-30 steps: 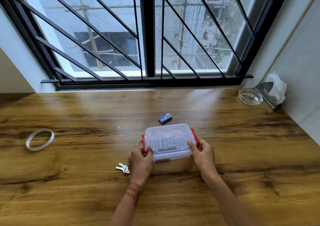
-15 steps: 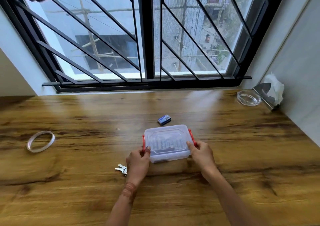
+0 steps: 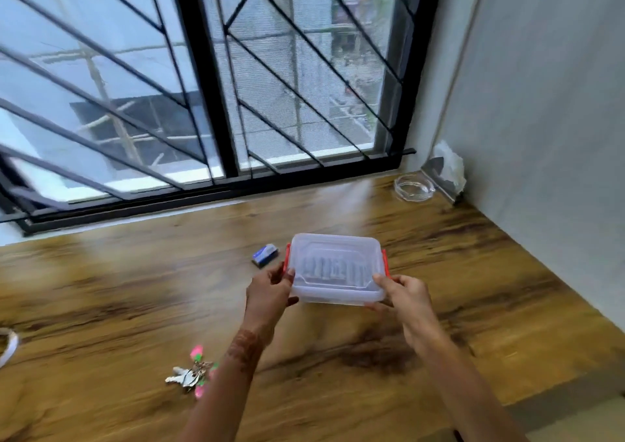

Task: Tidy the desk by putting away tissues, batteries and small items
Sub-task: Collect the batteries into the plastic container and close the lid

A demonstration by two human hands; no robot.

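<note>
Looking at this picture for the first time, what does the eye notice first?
First the clear plastic box with red clips, gripped between the left hand and the right hand over the middle of the wooden desk. Behind it, the black-barred window fills the upper picture; a bunch of pink-tagged keys lies near the left forearm.

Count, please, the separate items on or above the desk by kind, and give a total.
Clear plastic box: 1
Small blue block: 1
Bunch of keys: 1
Tape roll: 1
Glass ashtray: 1
Tissue holder: 1
Total: 6
</note>
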